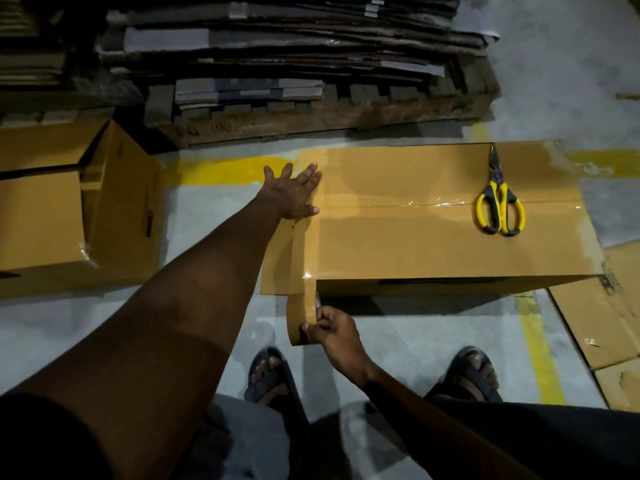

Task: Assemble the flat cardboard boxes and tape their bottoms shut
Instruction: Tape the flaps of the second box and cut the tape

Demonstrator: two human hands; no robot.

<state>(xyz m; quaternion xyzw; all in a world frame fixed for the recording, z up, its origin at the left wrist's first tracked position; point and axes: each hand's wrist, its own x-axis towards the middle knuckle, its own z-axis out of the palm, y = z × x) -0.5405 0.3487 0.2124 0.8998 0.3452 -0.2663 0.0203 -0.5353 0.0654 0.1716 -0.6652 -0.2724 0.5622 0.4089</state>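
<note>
in the middle of the grey floor (pixel 433 327), just ahead of the feet: a long cardboard box (pixel 433 244), flaps closed on its upper face, a strip of clear tape (pixel 398 205) running along the middle seam. on the left end of that box, the left hand (pixel 294 197), palm down, fingers straight and spread, pressing flat where the seam meets the edge, gripping nothing. along the same left end, a band of brown tape (pixel 310 251), laid from under the hand toward the near edge of the box and over it. just below the box's near left corner, off its surface, the tape roll (pixel 298 322), joined to that band, held on edge. on the roll, the right hand (pixel 334 332), fingers curled, thumb and fingertips pinching its side. on the box's upper face near its right end, yellow-handled scissors (pixel 498 206), blades together, tips pointing to the far edge, handles across the taped seam. left of the box, well apart, a second box (pixel 52 216), flaps partly open. beyond the box's far side, a wooden pallet (pixel 329 116) bearing a stack of flattened cardboard (pixel 277 50). right of the box, by its near right corner, a flat cardboard sheet (pixel 609 313) on the floor. beside the box's far left corner, a yellow line (pixel 225 169) painted on the floor. nearer than the box, two dark sandals (pixel 270 375).
</note>
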